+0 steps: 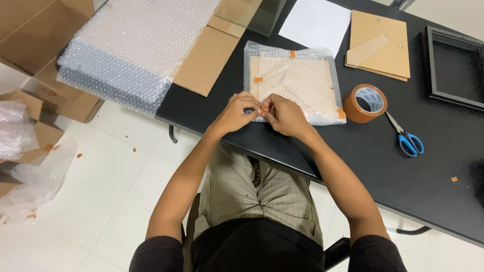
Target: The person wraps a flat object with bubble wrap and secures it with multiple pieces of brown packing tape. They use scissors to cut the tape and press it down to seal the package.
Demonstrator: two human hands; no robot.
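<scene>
Head view: a bubble-wrapped flat panel (292,83) lies on the black table (443,166), near edge toward the person. Both hands meet at its near left corner, the left hand (236,112) and right hand (283,114) pinching narrowly on a small orange tape piece (263,108). Pressing the piece flat across the wrap's fold, with the fold held taut, looks best. A tape roll (366,103) and scissors (406,137) lie to the right.

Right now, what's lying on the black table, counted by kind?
Bubble-wrapped flat parcel, pressed at its near edge by the left hand and right hand: 1
Brown tape roll: 1
Blue-handled scissors: 1
Brown backing board: 1
Black picture frame: 1
White paper sheet: 1
Total: 6
</scene>
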